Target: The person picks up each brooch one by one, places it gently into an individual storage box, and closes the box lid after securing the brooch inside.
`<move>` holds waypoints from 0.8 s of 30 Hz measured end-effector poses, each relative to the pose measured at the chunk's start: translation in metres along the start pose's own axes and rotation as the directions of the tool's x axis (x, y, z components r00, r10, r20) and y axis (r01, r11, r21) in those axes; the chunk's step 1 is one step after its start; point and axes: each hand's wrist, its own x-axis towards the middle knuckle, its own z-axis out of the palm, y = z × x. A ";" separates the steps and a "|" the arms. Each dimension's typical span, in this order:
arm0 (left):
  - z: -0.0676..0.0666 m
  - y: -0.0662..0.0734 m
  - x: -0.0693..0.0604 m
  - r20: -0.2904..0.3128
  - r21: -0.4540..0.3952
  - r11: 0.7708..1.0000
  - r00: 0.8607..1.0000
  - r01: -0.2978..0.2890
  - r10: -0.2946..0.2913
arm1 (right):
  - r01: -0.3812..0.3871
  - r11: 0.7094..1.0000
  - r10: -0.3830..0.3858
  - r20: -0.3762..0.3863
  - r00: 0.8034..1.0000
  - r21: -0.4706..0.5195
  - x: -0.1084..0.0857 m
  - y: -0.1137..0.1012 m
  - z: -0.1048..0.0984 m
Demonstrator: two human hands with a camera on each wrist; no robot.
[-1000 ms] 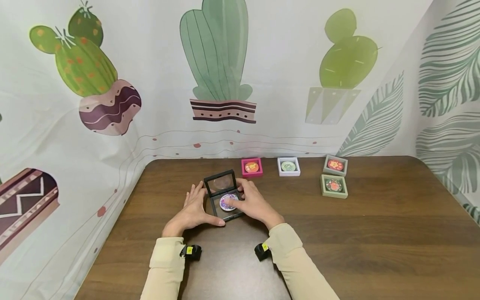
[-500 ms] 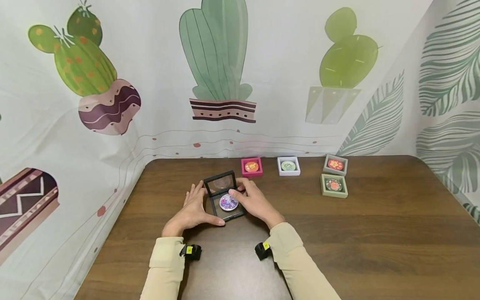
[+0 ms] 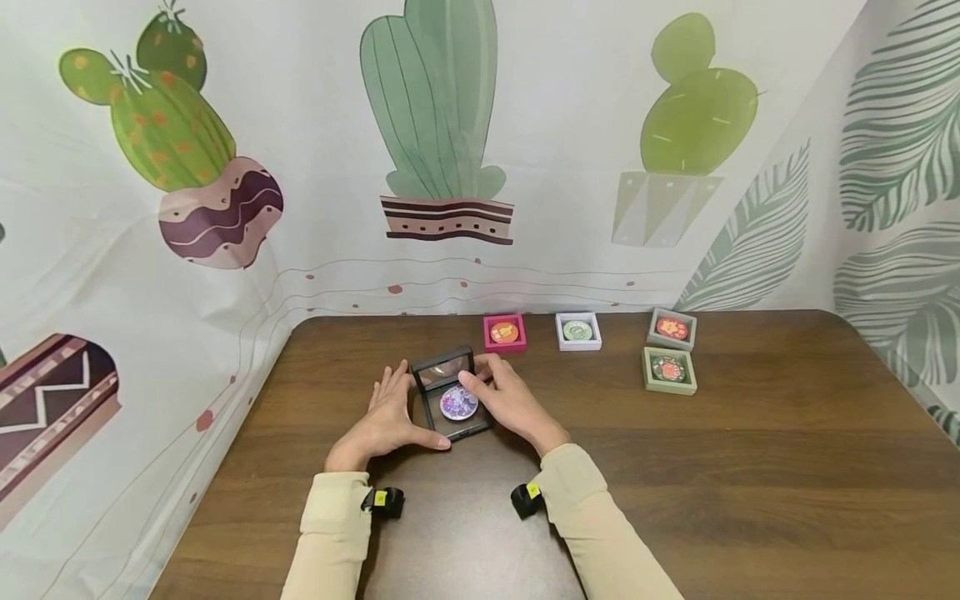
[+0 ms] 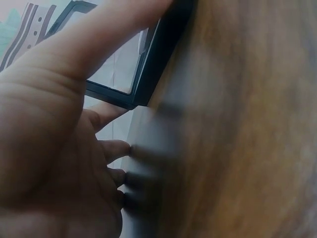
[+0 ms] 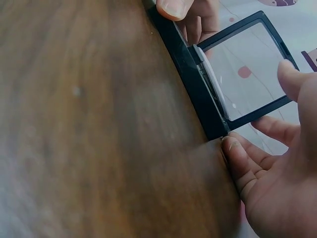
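A black square display case [image 3: 471, 430] stands on the table with its clear-windowed lid [image 3: 442, 358] raised at the back. Inside the base lies a round purple patterned badge [image 3: 459, 405]. My left hand [image 3: 382, 423] holds the case from the left, thumb at the front edge and index finger near the rear corner; its other fingers are spread on the table. At the right side, my right hand [image 3: 513, 404] holds the lid, fingers behind and thumb in front. In the right wrist view, some of its fingers touch the base [image 5: 190, 82] at the corner.
Along the table's back edge are a pink box [image 3: 505, 333], a white box [image 3: 578, 332] and a grey box [image 3: 672, 328], each with a round badge. A green box [image 3: 669, 371] sits before the grey one. Behind hangs a cactus-print cloth [image 3: 570, 167].
My right thumb has lifted off the badge and moved back to the lid. The lid has tilted lower toward the base. My left hand has kept its place.
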 end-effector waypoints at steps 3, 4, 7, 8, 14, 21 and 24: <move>0.000 0.000 0.001 -0.005 -0.006 1.000 1.000 -0.002 0.002 | 0.004 1.000 -0.004 -0.010 1.000 0.011 0.001 -0.001 0.000; 0.000 -0.001 0.001 -0.007 -0.007 1.000 1.000 -0.004 0.004 | 0.003 1.000 -0.003 -0.012 1.000 0.017 0.001 -0.001 0.000; 0.000 0.000 0.001 -0.011 -0.005 1.000 1.000 -0.004 0.004 | 0.000 1.000 0.000 -0.018 1.000 0.019 0.001 -0.001 0.000; 0.000 0.000 0.001 -0.011 -0.002 1.000 1.000 -0.002 0.002 | -0.007 1.000 0.008 -0.018 1.000 0.019 0.000 -0.001 0.000; 0.001 0.000 0.001 -0.016 0.002 1.000 1.000 0.000 0.000 | -0.028 0.999 0.028 -0.007 1.000 0.025 -0.001 -0.001 -0.001; 0.002 0.000 0.000 -0.021 -0.022 1.000 1.000 -0.015 0.014 | -0.032 0.998 0.031 0.022 0.999 0.046 -0.003 -0.001 -0.004; 0.002 -0.001 -0.001 -0.019 -0.024 1.000 1.000 -0.019 0.019 | -0.032 0.998 0.030 0.037 0.999 0.048 -0.003 -0.001 -0.006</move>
